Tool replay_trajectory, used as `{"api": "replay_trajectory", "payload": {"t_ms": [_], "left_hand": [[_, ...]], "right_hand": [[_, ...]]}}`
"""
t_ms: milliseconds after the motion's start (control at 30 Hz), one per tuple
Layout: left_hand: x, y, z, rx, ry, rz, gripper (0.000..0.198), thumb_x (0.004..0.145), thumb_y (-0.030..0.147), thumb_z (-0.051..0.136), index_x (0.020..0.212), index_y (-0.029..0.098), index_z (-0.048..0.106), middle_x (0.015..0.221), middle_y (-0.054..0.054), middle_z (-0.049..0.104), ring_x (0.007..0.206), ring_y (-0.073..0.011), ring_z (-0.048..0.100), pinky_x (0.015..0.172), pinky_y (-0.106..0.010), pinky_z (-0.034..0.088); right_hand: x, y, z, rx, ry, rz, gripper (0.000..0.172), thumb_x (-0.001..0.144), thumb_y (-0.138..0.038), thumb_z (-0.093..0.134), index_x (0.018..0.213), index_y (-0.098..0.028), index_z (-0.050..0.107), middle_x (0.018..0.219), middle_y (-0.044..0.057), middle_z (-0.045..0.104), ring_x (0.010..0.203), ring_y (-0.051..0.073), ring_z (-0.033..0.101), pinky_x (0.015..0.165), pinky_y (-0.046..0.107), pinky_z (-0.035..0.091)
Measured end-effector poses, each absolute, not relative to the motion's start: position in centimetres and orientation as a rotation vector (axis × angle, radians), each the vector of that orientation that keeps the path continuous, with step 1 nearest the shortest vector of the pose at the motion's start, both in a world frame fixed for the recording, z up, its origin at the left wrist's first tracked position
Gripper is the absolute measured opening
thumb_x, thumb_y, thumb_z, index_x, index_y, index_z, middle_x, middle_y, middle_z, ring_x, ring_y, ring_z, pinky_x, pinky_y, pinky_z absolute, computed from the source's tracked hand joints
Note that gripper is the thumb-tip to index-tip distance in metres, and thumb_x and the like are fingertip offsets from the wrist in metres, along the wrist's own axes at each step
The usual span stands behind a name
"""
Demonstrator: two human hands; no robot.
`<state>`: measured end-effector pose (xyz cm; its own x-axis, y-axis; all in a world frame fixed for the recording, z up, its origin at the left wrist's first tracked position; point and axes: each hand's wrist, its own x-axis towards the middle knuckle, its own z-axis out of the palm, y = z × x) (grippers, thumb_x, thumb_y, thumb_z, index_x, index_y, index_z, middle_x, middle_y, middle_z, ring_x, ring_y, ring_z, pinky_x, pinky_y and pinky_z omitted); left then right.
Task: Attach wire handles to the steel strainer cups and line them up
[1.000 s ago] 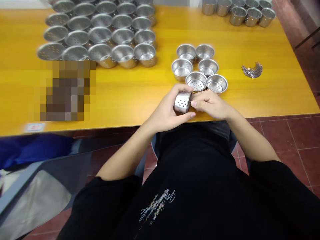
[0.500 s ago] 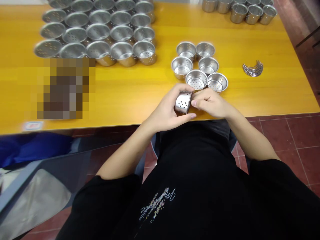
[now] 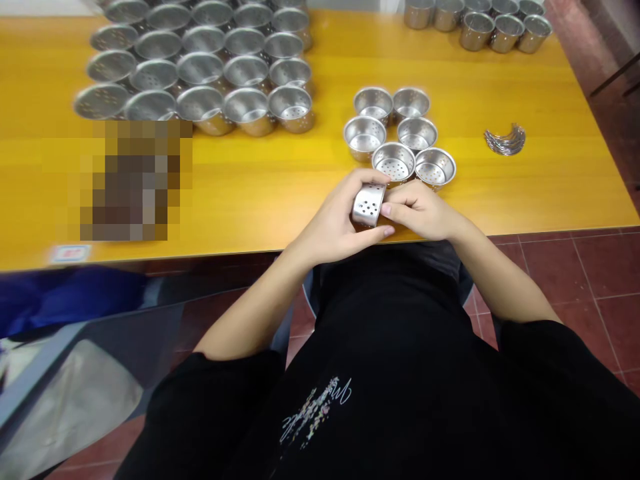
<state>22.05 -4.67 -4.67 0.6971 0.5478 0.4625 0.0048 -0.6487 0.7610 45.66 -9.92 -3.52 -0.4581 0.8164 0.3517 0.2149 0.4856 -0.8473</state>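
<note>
My left hand (image 3: pixel 336 223) is wrapped round a small perforated metal strainer basket (image 3: pixel 369 205), tilted on its side above the table's front edge. Its holed wall faces left and up, and its rim side is turned toward the right. My right hand (image 3: pixel 423 208) is closed in a pinch against that rim, thumb tip touching the edge; whatever the fingers hold is hidden. Just beyond my hands stand several like baskets, mouths up, the nearest being a basket (image 3: pixel 393 162) and another basket (image 3: pixel 436 167) to its right. Thin curved metal wires (image 3: pixel 506 141) lie in a small pile farther right.
Rows of larger perforated metal cups (image 3: pixel 247 107) fill the back left of the yellow table (image 3: pixel 240 190). More metal cups (image 3: pixel 477 33) stand at the back right. A blurred-out patch (image 3: pixel 135 193) covers something at left, near a small label (image 3: pixel 71 253) at the edge.
My right thumb has closed in against the basket's rim, where a thin bright line showed beside it before. The basket is turned slightly; the whole view has shifted a little.
</note>
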Motion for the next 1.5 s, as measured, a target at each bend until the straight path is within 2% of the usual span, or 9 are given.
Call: {"api": "replay_trajectory", "payload": {"t_ms": [333, 633, 867, 1167, 1333, 1500], "left_hand": [[22.0, -4.6, -4.6, 2.136, 0.404, 0.895, 0.072, 0.095, 0.059, 0.092, 0.152, 0.032, 0.059, 0.14, -0.009, 0.073, 0.122, -0.0305, 0.075, 0.109, -0.049, 0.065], [22.0, -4.8, -4.6, 2.177, 0.41, 0.898, 0.072, 0.098, 0.063, 0.088, 0.155, 0.031, 0.058, 0.143, -0.011, 0.073, 0.127, -0.0326, 0.075, 0.114, -0.051, 0.064], [22.0, -4.8, -4.7, 2.178, 0.414, 0.899, 0.072, 0.099, 0.064, 0.087, 0.156, 0.031, 0.059, 0.15, -0.012, 0.072, 0.133, -0.0341, 0.074, 0.12, -0.054, 0.063], [22.1, -4.7, -4.5, 2.178, 0.418, 0.873, 0.074, 0.098, 0.063, 0.089, 0.156, 0.031, 0.058, 0.149, -0.011, 0.072, 0.135, -0.0348, 0.074, 0.121, -0.055, 0.062], [22.2, -4.7, -4.5, 2.165, 0.416, 0.886, 0.072, 0.098, 0.064, 0.087, 0.156, 0.031, 0.059, 0.152, -0.012, 0.072, 0.137, -0.0349, 0.074, 0.124, -0.055, 0.061], [22.1, -4.7, -4.6, 2.164, 0.423, 0.887, 0.074, 0.098, 0.065, 0.088, 0.157, 0.031, 0.059, 0.153, -0.012, 0.072, 0.137, -0.0353, 0.074, 0.124, -0.056, 0.062]], "right_hand": [[45.5, -10.0, -3.1, -0.878, -1.966, 0.935, 0.068, 0.121, -0.061, 0.061, 0.067, -0.019, 0.053, 0.063, -0.005, 0.046, 0.06, 0.01, 0.04, 0.058, 0.026, 0.029], [45.4, -10.2, -2.8, -0.907, -1.957, 0.921, 0.059, 0.117, -0.041, 0.063, 0.064, -0.019, 0.049, 0.06, -0.006, 0.04, 0.057, 0.008, 0.035, 0.056, 0.027, 0.025], [45.7, -10.1, -2.0, -0.851, -2.02, 0.966, 0.05, 0.116, -0.031, 0.061, 0.069, -0.019, 0.052, 0.065, -0.006, 0.044, 0.062, 0.008, 0.038, 0.059, 0.024, 0.031], [46.2, -10.1, -2.3, -0.8, -2.109, 0.889, 0.042, 0.119, -0.035, 0.061, 0.081, -0.018, 0.061, 0.074, -0.004, 0.058, 0.068, 0.01, 0.05, 0.068, 0.023, 0.039], [46.1, -10.1, -2.3, -0.817, -2.13, 0.819, 0.043, 0.119, -0.034, 0.061, 0.079, -0.018, 0.06, 0.073, -0.004, 0.058, 0.067, 0.011, 0.05, 0.068, 0.025, 0.038], [46.0, -10.2, -2.1, -0.849, -2.098, 0.899, 0.046, 0.118, -0.032, 0.061, 0.074, -0.018, 0.057, 0.068, -0.005, 0.053, 0.064, 0.01, 0.044, 0.064, 0.025, 0.034]]}}
